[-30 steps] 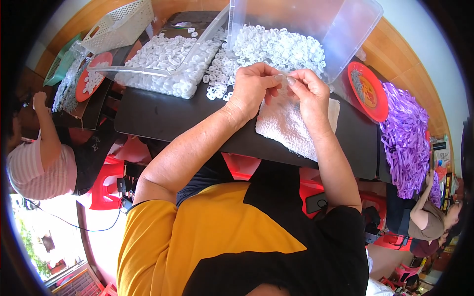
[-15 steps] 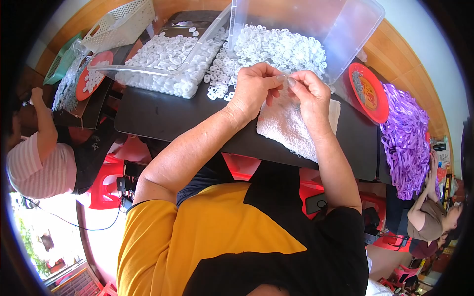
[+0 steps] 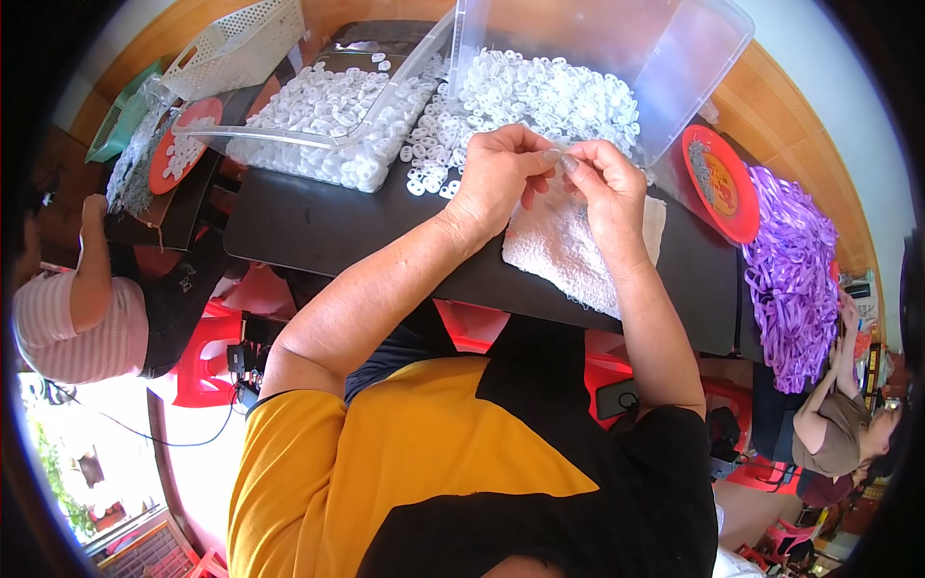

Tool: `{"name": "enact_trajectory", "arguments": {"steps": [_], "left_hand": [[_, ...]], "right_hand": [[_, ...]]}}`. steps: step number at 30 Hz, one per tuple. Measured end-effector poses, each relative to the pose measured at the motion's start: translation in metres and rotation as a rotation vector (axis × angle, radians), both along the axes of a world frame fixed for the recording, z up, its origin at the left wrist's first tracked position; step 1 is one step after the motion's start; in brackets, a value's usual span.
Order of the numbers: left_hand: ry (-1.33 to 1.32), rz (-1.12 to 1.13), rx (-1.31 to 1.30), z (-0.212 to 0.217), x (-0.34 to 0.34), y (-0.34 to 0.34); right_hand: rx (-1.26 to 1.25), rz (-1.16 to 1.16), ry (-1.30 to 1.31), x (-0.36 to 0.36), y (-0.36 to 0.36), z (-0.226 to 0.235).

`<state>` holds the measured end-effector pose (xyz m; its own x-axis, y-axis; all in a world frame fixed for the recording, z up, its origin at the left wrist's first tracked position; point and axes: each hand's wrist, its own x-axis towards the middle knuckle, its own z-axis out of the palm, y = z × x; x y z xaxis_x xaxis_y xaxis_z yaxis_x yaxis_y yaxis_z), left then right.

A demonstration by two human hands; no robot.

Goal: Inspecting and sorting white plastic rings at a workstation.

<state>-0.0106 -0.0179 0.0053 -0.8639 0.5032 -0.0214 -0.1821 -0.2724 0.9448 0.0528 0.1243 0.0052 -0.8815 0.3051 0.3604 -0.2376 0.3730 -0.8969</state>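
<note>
Fingertips (image 3: 545,160) of both hands are pressed together in a pinch over the white towel (image 3: 578,252), and I can't make out what sits between them; it's too small, though it is likely one of the white plastic rings (image 3: 540,96) heaped just beyond. Left hand (image 3: 501,178) curls in from one side, right hand (image 3: 602,188) meets it, thumbs and forefingers touching. To do this well I'd keep the pinch low over the towel, so anything that slips lands on cloth and not on the black table (image 3: 318,226). I'd hold the wrists steady and let only the fingertips work.

Room now: the clear tub (image 3: 694,67) stands tilted just past the hands, rings spilling from its mouth, so forward reach is short. A red plate (image 3: 718,183) sits near on the right, purple ribbon (image 3: 790,279) beyond it. On the left the table is open up to the clear lid (image 3: 318,116) of rings. Near edge is just under my forearms.
</note>
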Motion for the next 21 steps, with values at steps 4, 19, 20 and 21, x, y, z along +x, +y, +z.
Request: {"name": "enact_trajectory", "arguments": {"steps": [4,19,20,21], "left_hand": [[-0.004,-0.006,0.009,0.0011,0.0017,-0.001],[-0.072,-0.024,0.025,-0.0035,-0.0024,0.0005],[-0.078,-0.033,0.046,-0.003,-0.002,0.001],[-0.077,-0.035,0.044,-0.0018,-0.0013,0.0012]], "right_hand": [[0.004,0.003,-0.001,0.001,0.0,0.0001],[-0.126,0.051,-0.081,0.0005,-0.0049,-0.0009],[-0.131,0.037,-0.057,0.0017,-0.0053,0.0004],[-0.135,0.022,-0.033,0.0022,-0.0053,0.001]]}}
